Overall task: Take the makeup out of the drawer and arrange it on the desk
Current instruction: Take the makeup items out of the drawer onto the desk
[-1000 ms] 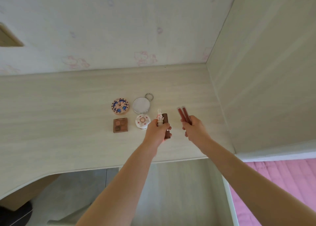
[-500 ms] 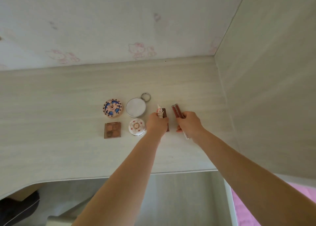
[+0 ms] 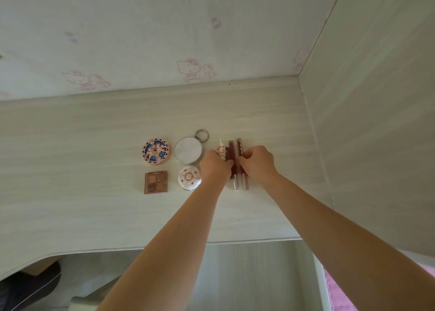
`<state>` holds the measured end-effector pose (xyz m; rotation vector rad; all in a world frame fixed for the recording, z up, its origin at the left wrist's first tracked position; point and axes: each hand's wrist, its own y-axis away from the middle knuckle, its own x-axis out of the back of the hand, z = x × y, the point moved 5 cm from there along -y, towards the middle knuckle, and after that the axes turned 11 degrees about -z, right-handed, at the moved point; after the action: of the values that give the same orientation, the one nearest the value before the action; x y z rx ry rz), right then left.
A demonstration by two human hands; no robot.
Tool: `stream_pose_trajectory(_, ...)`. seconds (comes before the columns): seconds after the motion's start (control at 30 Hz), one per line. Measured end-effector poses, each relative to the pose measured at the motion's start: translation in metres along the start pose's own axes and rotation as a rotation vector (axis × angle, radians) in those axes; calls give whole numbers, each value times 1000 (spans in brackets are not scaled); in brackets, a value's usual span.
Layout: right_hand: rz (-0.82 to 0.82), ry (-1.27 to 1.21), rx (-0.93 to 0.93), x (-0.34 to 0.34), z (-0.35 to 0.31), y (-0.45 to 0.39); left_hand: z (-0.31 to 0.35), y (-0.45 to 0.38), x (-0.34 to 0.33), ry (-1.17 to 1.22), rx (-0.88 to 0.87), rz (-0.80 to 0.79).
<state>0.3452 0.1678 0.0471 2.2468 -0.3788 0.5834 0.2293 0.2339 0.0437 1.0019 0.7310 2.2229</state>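
Observation:
On the pale wooden desk [image 3: 94, 131] lie a blue-and-pink round compact [image 3: 155, 154], a round mirror with a key ring [image 3: 188, 150], a brown square eyeshadow palette [image 3: 155, 182] and a white round compact with red pattern [image 3: 189, 177]. To their right my left hand [image 3: 216, 168] curls over a white figure-topped lipstick [image 3: 220, 148] and a brown tube [image 3: 227, 153]. Two red lip gloss tubes [image 3: 235, 181] lie side by side on the desk just right of those. My right hand [image 3: 257, 162] pinches them at their middle. The two hands' fingertips almost meet.
A tall wooden side panel [image 3: 376, 122] closes the desk on the right. The back wall [image 3: 141, 39] carries pink cat stickers. Below the front edge is a pale cabinet front [image 3: 247, 275]; pink bedding [image 3: 336, 294] shows at lower right, a dark object [image 3: 28, 287] at lower left.
My right hand brought the two lip gloss tubes down from the air onto the desk, next to the lipsticks. My left hand lowered with its lipsticks. The camera tilted closer.

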Motion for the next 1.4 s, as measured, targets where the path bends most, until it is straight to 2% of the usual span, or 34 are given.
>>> stream_pose_trajectory(0.53, 80, 28, 49, -1, 6, -4, 0, 7, 8, 8, -14, 60)
stream_pose_trajectory(0.8, 56, 52, 45, -4, 8, -4, 6, 18, 9, -153, -81, 109)
stream_pose_trajectory(1.07, 40, 9, 59, -5, 17, 6, 6, 32, 4, -235, -143, 83)
stream_pose_trajectory(1.3, -1, -77, 69, -13, 28, 40, -3, 66, 3, -482, -360, 91)
stream_pose_trajectory(1.4, -19, -32, 55, -17, 34, 61, -15, 83, 10, -571, -422, 114)
